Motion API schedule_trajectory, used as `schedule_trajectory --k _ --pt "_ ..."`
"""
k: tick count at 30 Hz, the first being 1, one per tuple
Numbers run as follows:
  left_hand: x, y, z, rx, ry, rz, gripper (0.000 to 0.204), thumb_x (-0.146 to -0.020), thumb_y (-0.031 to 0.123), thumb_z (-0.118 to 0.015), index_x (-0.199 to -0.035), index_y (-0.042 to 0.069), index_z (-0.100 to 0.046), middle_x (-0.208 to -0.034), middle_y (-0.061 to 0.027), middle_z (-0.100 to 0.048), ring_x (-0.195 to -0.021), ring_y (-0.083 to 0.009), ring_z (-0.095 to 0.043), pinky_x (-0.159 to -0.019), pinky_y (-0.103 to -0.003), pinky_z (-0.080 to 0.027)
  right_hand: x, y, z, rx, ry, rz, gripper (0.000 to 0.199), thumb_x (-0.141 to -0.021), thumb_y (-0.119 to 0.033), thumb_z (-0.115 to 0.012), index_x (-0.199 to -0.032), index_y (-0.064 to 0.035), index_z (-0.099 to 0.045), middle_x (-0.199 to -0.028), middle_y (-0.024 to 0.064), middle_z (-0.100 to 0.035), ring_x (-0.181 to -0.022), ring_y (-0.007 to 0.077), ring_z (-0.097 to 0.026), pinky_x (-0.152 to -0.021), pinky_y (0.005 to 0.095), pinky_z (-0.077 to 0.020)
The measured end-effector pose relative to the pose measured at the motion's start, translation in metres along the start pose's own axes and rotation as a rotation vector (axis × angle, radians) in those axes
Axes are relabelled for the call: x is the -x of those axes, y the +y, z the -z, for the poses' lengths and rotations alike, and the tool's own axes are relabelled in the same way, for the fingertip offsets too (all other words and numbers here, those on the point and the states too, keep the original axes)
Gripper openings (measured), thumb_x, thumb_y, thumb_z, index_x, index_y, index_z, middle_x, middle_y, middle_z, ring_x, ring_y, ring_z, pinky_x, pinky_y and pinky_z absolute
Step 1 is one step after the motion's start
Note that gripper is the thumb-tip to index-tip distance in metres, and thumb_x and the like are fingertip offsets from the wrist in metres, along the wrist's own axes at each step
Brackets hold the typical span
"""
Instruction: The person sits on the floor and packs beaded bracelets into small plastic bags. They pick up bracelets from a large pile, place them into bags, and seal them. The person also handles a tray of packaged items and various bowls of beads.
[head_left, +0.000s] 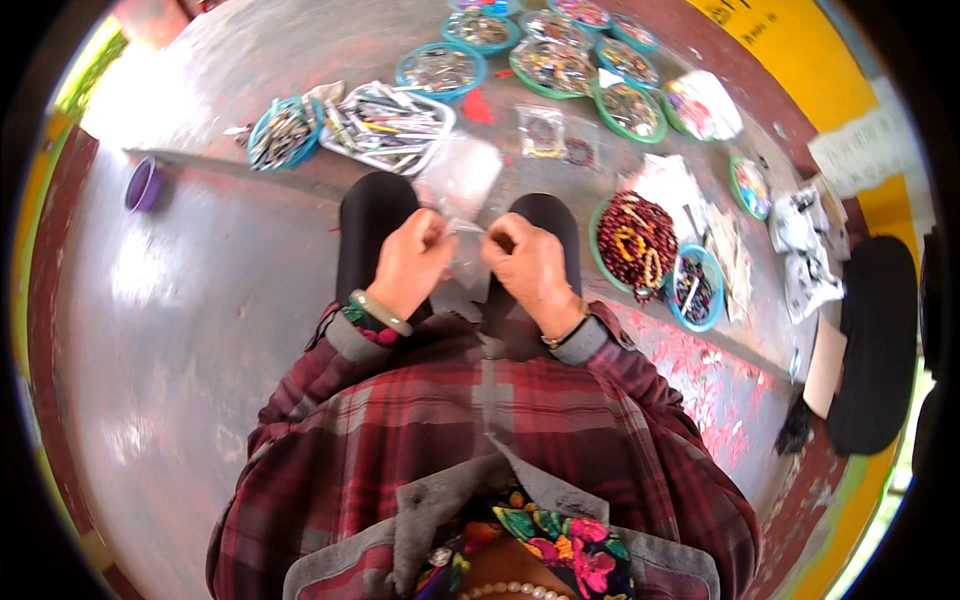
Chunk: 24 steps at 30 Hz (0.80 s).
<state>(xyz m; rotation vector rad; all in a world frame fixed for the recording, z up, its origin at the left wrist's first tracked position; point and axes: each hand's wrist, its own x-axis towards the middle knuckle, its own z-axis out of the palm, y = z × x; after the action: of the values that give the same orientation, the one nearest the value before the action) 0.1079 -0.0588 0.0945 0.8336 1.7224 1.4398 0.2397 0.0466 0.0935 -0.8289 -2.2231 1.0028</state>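
Observation:
Above my knees, my left hand (413, 262) and my right hand (528, 270) face each other with fingers closed in a pinch. Between them hangs a small clear plastic bag (468, 264), its upper edge gripped from both sides. Whether anything lies inside the bag I cannot make out. Just beyond my hands, a pile of clear plastic bags (465, 170) rests on the ledge by my left knee. Farther off lies a clear bag with a beaded bracelet (541, 131), beside a dark bracelet (579, 152).
A white basket of pen-like sticks (392, 125) and a blue basket (284, 132) stand at the left. To the right are dark red bead strings (635, 240) and a blue basket of small items (694, 288). Several filled baskets line the back. A purple pot (144, 186) stands far left.

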Motion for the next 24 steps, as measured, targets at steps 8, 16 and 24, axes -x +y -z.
schedule_trajectory --k 8,16,24 --pt "-0.009 0.005 0.011 -0.578 0.129 -0.389 0.013 -0.078 0.001 -0.058 -0.088 0.003 -0.050 -0.072 -0.0150 -0.056 -0.064 -0.0336 -0.057 -0.057 -0.038 -0.044 -0.002 0.012 0.010 0.192 0.048 -0.025 0.010 -0.073 -0.015 -0.059 -0.074 -0.0051 -0.056 -0.068 0.0136 -0.061 -0.064 0.0341 -0.060 -0.056 0.0427 -0.0461" --pt "-0.026 0.011 -0.006 -0.711 -0.015 -0.709 0.007 -0.079 0.005 -0.060 -0.085 0.001 -0.058 -0.081 -0.0150 -0.057 -0.073 -0.0330 -0.058 -0.063 -0.039 -0.046 -0.003 0.045 0.019 0.125 0.052 -0.110 0.013 -0.076 -0.017 -0.060 -0.076 -0.0047 -0.058 -0.070 0.0148 -0.061 -0.066 0.0345 -0.060 -0.058 0.0415 -0.0468" --pt "-0.069 0.001 0.001 -0.693 0.093 -0.627 0.009 -0.079 0.010 -0.062 -0.082 0.002 -0.064 -0.072 -0.0123 -0.061 -0.068 -0.0289 -0.058 -0.061 -0.035 -0.045 -0.005 0.144 0.050 -0.014 0.324 -0.266 0.019 -0.076 -0.023 -0.066 -0.078 -0.0045 -0.063 -0.078 0.0129 -0.063 -0.070 0.0288 -0.062 -0.062 0.0356 -0.0475"
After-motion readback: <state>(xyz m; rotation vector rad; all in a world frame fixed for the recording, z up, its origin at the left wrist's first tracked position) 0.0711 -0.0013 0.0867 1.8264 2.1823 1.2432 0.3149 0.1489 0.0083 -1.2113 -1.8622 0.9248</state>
